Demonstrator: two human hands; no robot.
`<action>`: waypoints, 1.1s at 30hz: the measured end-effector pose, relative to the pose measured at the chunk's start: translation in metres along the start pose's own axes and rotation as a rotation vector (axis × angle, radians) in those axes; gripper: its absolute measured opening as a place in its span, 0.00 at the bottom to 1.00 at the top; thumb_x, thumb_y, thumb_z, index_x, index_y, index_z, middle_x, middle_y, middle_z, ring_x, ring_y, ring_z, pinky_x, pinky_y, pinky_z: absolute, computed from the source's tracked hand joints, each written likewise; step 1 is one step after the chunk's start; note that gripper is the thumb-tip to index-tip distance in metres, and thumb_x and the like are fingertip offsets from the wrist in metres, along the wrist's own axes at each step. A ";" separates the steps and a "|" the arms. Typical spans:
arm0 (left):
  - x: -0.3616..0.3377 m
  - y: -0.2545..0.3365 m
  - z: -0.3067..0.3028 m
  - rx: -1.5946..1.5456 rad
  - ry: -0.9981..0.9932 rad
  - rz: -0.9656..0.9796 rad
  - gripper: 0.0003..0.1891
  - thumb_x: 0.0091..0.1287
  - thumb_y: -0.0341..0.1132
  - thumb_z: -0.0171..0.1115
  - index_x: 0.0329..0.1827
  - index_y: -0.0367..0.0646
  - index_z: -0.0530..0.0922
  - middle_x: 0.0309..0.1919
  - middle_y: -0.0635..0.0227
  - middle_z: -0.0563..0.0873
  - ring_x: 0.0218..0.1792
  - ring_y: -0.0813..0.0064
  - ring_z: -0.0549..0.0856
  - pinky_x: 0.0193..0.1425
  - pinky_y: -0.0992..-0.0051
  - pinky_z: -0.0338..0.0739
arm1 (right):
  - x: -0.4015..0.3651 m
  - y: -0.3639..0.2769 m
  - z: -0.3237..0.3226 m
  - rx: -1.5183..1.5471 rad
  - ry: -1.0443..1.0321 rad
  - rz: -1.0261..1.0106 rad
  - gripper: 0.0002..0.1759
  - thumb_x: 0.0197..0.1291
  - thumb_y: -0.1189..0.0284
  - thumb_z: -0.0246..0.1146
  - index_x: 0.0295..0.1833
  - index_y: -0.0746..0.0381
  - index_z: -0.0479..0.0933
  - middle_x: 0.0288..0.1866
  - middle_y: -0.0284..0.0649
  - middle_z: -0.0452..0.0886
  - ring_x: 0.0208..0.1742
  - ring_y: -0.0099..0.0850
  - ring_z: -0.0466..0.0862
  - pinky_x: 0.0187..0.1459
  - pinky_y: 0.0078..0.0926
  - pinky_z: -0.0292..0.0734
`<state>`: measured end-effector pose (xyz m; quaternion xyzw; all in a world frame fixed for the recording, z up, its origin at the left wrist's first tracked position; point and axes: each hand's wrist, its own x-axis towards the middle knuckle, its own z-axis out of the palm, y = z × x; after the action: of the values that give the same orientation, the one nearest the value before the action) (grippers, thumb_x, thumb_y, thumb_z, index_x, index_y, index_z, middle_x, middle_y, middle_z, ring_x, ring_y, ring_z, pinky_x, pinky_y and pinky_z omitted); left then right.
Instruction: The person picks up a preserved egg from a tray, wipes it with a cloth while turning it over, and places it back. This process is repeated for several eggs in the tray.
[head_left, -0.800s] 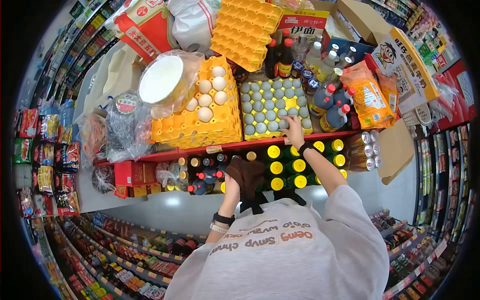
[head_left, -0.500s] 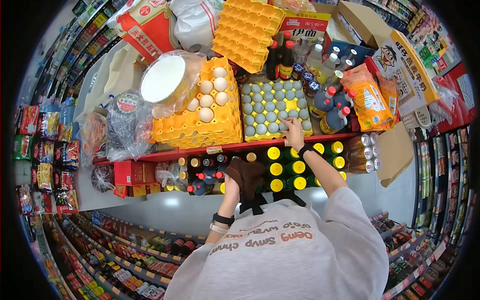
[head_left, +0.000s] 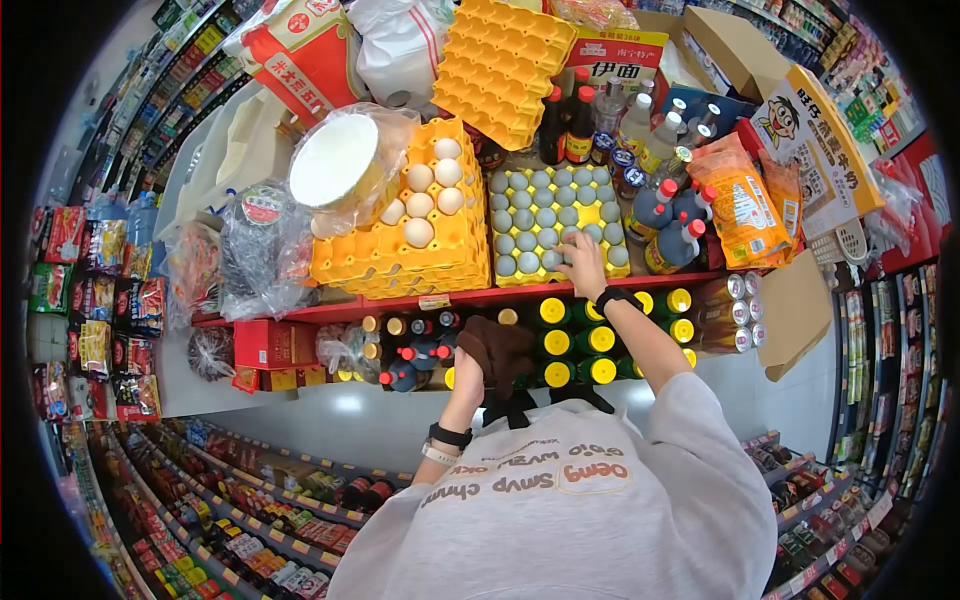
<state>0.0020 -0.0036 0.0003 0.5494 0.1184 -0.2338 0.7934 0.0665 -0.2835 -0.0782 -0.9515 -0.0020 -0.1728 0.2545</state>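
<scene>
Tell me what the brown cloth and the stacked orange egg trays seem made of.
The brown cloth in the left hand looks like soft, matte fabric, by its limp folds; fibre unclear. The stacked orange egg trays look like moulded plastic, fairly smooth, given their even bright colour and crisp repeated cups.

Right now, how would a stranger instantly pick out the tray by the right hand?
Find the red-edged display stand beyond the light-grey sweatshirt. On it, right of the stacked orange-yellow egg trays, lies a yellow egg tray, with the right hand at its near edge. It is mostly filled with blue-grey eggs, whereas the stack's top carries only some cream eggs.
</scene>
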 end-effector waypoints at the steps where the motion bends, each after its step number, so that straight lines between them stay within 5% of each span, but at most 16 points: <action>1: 0.001 0.000 -0.001 0.005 -0.001 0.016 0.19 0.72 0.42 0.48 0.60 0.41 0.67 0.54 0.66 0.76 0.54 0.73 0.76 0.58 0.73 0.71 | 0.001 0.000 0.000 0.044 0.013 0.000 0.27 0.39 0.71 0.72 0.50 0.58 0.76 0.46 0.38 0.73 0.51 0.38 0.71 0.50 0.36 0.66; 6: 0.003 0.008 0.004 0.024 -0.075 0.066 0.20 0.72 0.41 0.46 0.62 0.41 0.65 0.57 0.66 0.74 0.57 0.72 0.74 0.60 0.72 0.70 | 0.001 -0.008 -0.006 0.275 0.055 0.120 0.23 0.44 0.72 0.71 0.48 0.63 0.75 0.45 0.40 0.77 0.50 0.37 0.75 0.52 0.35 0.68; 8: 0.006 0.010 0.005 -0.033 -0.231 -0.052 0.21 0.72 0.42 0.46 0.64 0.41 0.63 0.60 0.66 0.71 0.59 0.72 0.73 0.62 0.72 0.68 | -0.004 -0.029 -0.023 0.730 -0.051 0.231 0.20 0.50 0.72 0.69 0.49 0.64 0.74 0.46 0.39 0.79 0.51 0.32 0.77 0.55 0.30 0.68; 13: 0.006 0.016 0.042 -0.046 -0.288 -0.056 0.22 0.73 0.45 0.44 0.65 0.42 0.61 0.60 0.65 0.70 0.60 0.72 0.72 0.63 0.70 0.68 | -0.024 -0.099 -0.072 1.168 -0.350 0.168 0.18 0.51 0.73 0.68 0.48 0.65 0.75 0.48 0.37 0.79 0.53 0.26 0.76 0.58 0.25 0.66; 17: 0.009 0.021 0.049 0.040 -0.362 0.077 0.25 0.74 0.52 0.36 0.64 0.42 0.61 0.58 0.64 0.71 0.60 0.73 0.72 0.63 0.70 0.68 | -0.034 -0.122 -0.091 0.907 -0.212 0.031 0.18 0.44 0.74 0.72 0.43 0.63 0.76 0.47 0.38 0.80 0.50 0.31 0.77 0.54 0.28 0.69; 21: 0.002 0.022 0.058 0.054 -0.187 0.162 0.33 0.71 0.60 0.26 0.52 0.40 0.70 0.46 0.66 0.77 0.48 0.76 0.77 0.54 0.73 0.71 | -0.038 -0.143 -0.102 0.822 -0.132 -0.025 0.18 0.40 0.74 0.73 0.39 0.63 0.77 0.45 0.39 0.80 0.49 0.35 0.78 0.52 0.30 0.71; 31: 0.010 0.017 0.058 0.039 -0.163 0.331 0.24 0.73 0.56 0.34 0.46 0.45 0.68 0.40 0.71 0.77 0.42 0.79 0.78 0.45 0.76 0.73 | -0.044 -0.156 -0.096 0.839 0.033 0.039 0.17 0.39 0.74 0.74 0.36 0.63 0.76 0.43 0.41 0.81 0.50 0.35 0.78 0.52 0.30 0.71; 33: 0.007 0.023 0.064 0.072 -0.113 0.352 0.24 0.73 0.56 0.35 0.42 0.43 0.69 0.36 0.70 0.77 0.38 0.79 0.77 0.42 0.77 0.73 | -0.046 -0.156 -0.091 1.055 -0.023 0.149 0.16 0.41 0.76 0.73 0.36 0.64 0.75 0.45 0.41 0.80 0.53 0.33 0.77 0.55 0.29 0.69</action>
<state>0.0153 -0.0582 0.0397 0.5755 -0.0327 -0.1258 0.8074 -0.0212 -0.1879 0.0552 -0.6936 -0.0239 -0.1194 0.7100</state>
